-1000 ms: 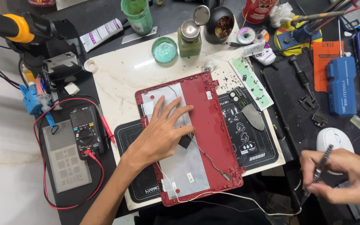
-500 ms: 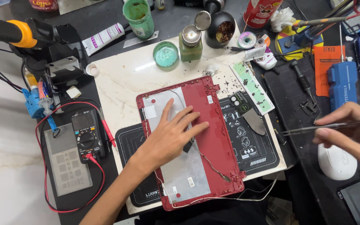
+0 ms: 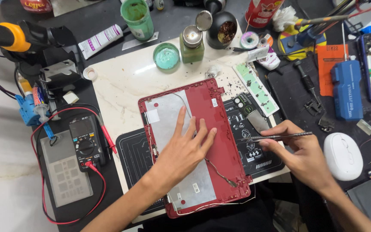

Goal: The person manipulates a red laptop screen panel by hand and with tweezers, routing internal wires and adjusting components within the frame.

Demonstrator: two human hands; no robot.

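On the red laptop lid (image 3: 220,141) at bench centre: left hand (image 3: 184,151) flat on its silver inner panel, fingers spread wide, gripping nothing. Right of the lid, right hand (image 3: 302,155) pinches metal tweezers (image 3: 275,137), tips aimed at the lid's right edge. White mouse (image 3: 343,155) further right, multimeter (image 3: 84,141) left of the lid

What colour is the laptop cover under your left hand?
Red, with a silver foil lining inside; the laptop cover lies under the left hand, clearest in the head view.
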